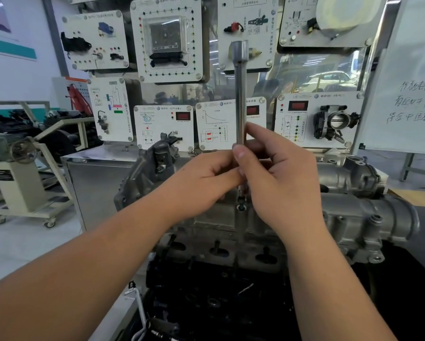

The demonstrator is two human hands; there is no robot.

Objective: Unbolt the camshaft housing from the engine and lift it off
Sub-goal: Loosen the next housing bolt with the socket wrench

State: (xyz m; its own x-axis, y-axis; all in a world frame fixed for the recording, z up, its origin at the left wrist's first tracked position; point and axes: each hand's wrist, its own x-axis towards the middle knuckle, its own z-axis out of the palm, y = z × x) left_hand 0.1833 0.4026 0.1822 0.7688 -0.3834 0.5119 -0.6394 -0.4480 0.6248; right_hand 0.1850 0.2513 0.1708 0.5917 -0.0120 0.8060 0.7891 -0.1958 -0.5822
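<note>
A long steel extension bar (pixel 240 94) stands upright in the middle of the view, its square socket end at the top. My left hand (pixel 206 178) and my right hand (pixel 278 168) both pinch its lower part between thumb and fingers. Below the hands a dark bit or bolt (pixel 241 200) hangs just over a bolt hole (pixel 241 207) in the grey cast camshaft housing (pixel 354 217). The housing lies across the top of the engine (pixel 218 252), running to the right. The bar's lower end is hidden by my fingers.
A board of white training panels (pixel 167 38) with sensors and a throttle body (pixel 334 124) stands behind the engine. A whiteboard (pixel 403 94) is at the right. A beige wheeled stand (pixel 21 188) is on the floor at the left. Dark engine parts (pixel 206 303) lie below.
</note>
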